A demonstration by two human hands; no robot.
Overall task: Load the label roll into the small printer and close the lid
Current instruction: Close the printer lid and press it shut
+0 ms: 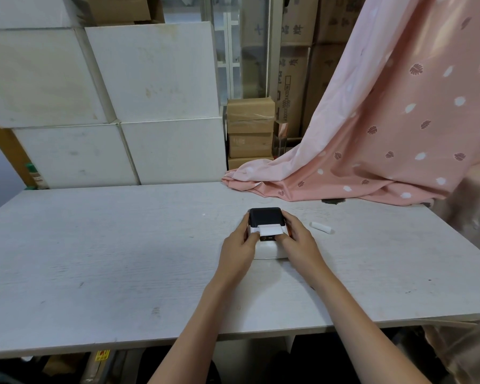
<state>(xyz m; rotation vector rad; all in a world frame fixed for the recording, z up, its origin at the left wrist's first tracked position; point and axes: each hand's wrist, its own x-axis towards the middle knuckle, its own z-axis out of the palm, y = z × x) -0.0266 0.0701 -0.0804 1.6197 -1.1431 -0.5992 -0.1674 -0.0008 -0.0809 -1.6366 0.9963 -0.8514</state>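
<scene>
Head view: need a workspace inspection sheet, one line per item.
Surface: white wood-grain table, scuffed, dark stain at the far edge by the cloth.
Job's things: printer, white body, black lid, with a white label strip lying out over the front; whether the lid is latched cannot be told.
Clutter: small white cylinder right of the printer, apart from it.
Hands: left hand and right hand grip the printer's sides, thumbs at the strip.
Cables: nothing seen.
Surroundings: white boxes behind, cardboard boxes, pink patterned cloth spilling onto the table's far right.
</scene>
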